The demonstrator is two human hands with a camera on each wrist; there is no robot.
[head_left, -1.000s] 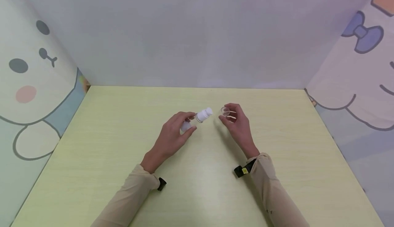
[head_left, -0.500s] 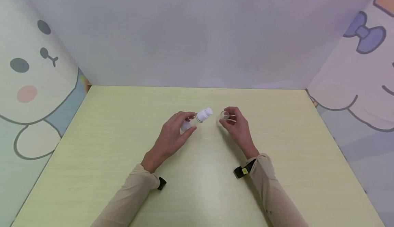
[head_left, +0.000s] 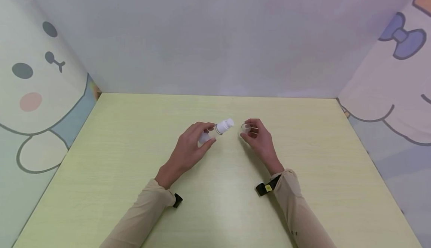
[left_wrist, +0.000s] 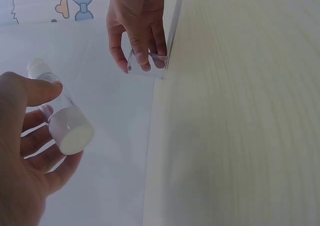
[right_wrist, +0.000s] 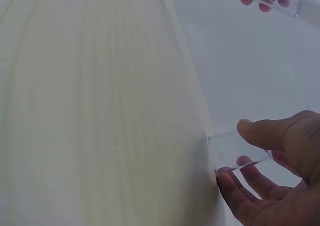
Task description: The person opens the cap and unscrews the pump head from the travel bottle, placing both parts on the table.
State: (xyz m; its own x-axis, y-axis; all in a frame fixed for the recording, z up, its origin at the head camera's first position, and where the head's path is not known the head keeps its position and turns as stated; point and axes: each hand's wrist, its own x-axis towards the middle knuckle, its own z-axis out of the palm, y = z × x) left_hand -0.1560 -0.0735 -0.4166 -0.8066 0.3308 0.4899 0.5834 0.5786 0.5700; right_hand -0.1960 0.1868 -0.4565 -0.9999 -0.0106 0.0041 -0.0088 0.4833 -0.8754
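My left hand (head_left: 188, 145) grips a small pump bottle by its clear body, fingers and thumb on opposite sides. The bottle's white pump top (head_left: 223, 126) tilts up to the right, and its white base (left_wrist: 72, 136) shows in the left wrist view. Across from it, my right hand (head_left: 260, 141) holds a clear cap (right_wrist: 232, 148) between thumb and fingertips. The cap is see-through, and its end is right at the tabletop in the right wrist view. Bottle and cap are apart, with a small gap between them.
A pale wood-grain table (head_left: 215, 203) lies under both hands. A plain grey-white wall (head_left: 215, 38) rises at its back edge, and cartoon-printed panels (head_left: 33, 91) stand at the left and right sides.
My right hand has lowered and come slightly nearer to me with the clear cap. The left hand and the bottle stay almost in place.
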